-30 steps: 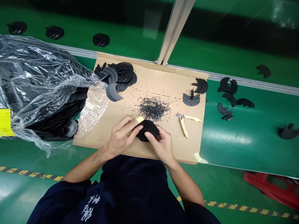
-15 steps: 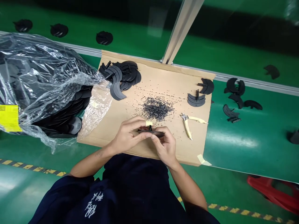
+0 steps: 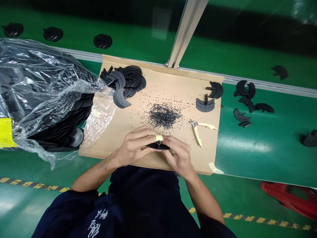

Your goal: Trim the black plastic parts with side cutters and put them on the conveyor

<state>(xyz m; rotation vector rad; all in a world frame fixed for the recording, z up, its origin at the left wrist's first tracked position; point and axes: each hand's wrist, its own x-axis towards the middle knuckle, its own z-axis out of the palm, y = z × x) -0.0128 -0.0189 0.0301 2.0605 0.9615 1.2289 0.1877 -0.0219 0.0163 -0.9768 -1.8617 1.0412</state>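
Between both hands is a black curved plastic part (image 3: 156,146) with a small stem on top, held over the near edge of the cardboard. My left hand (image 3: 137,143) grips its left side; yellow tape wraps one fingertip, close to the stem. My right hand (image 3: 178,154) is closed on the right side, fingers along the far edge and thumb hidden below. Just beyond the hands lies a heap of tiny black bits (image 3: 164,115). To the right rest cutting pliers (image 3: 196,132) with yellow-wrapped handles, their jaws pointing away to the left.
A pile of black curved parts (image 3: 132,81) lies at the cardboard's far left. A clear plastic bag (image 3: 42,86) full of similar parts stands left. Two parts (image 3: 205,105) sit at the cardboard's right; several loose pieces (image 3: 244,91) lie on the green table (image 3: 260,158). A metal post (image 3: 187,33) rises behind.
The held part has turned so that more of its face and stem shows. My right fingers have moved in over its far edge, towards the left fingertips. The view has shifted slightly.
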